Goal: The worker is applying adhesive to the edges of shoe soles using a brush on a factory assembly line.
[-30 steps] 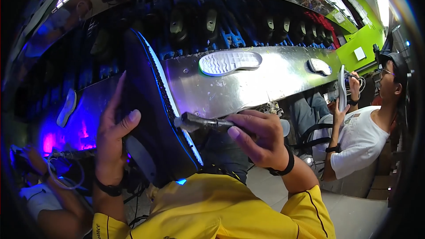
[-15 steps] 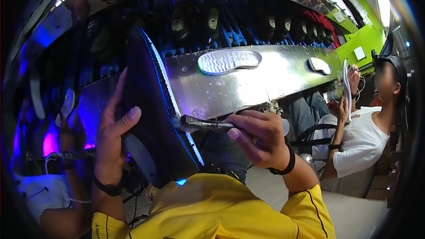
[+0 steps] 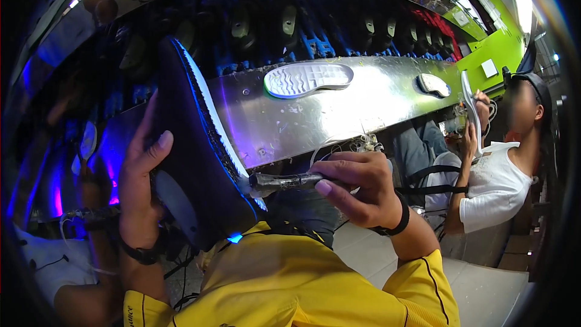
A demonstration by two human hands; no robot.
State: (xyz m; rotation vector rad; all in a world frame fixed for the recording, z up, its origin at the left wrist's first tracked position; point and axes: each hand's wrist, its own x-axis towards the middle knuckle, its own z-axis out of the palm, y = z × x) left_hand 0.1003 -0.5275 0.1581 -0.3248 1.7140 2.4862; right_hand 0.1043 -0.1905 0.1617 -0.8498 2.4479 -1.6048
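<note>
- Nearest, the wearer's yellow shirt (image 3: 272, 281); just beyond it, the dark shoe (image 3: 196, 166), tilted with one end near the shirt and the other reaching far and left; its pale, blue-lit edge faces right.
- Left hand (image 3: 142, 172) on the shoe's left side; its grip holds the shoe, thumb across the dark surface.
- Right hand (image 3: 360, 188), right of the shoe; its grip is closed round a dark-handled brush (image 3: 287, 181), bristles at the pale edge.
- Farther, the metal counter (image 3: 251, 130); a white sole (image 3: 307, 80) lies on it, a smaller piece (image 3: 434, 85) to the right.
- Far right, a co-worker (image 3: 493, 194) holding a pale sole (image 3: 470, 109); farthest, a row of dark shoe-like forms (image 3: 289, 21).
</note>
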